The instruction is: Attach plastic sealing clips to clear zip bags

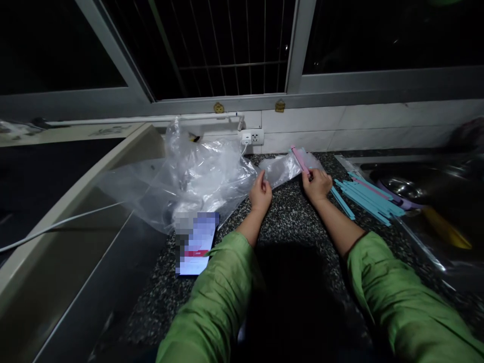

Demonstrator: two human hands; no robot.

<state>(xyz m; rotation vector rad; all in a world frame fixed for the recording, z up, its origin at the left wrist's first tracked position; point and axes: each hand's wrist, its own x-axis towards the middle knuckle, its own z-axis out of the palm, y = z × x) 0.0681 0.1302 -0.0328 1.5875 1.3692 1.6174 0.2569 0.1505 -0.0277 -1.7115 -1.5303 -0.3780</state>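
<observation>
My right hand [317,185] grips the lower end of a narrow pink strip [299,158], which tilts up and to the left. Behind the strip lies a piece of clear plastic bag [282,169]. Close to that plastic, my left hand [260,194] is raised with its index finger up and its thumb apart; nothing shows between them. Right of my right hand, several light-blue strips [365,197] lie in a loose pile with a pink one among them. One blue strip [343,203] rests apart, nearer my right wrist.
A large crumpled clear plastic bag [215,174] covers the back left of the speckled counter [291,217]. A lit phone [196,252] lies by my left forearm. A charger [246,137] sits in the wall socket. At right is a metal sink [423,242] with a bowl [403,187].
</observation>
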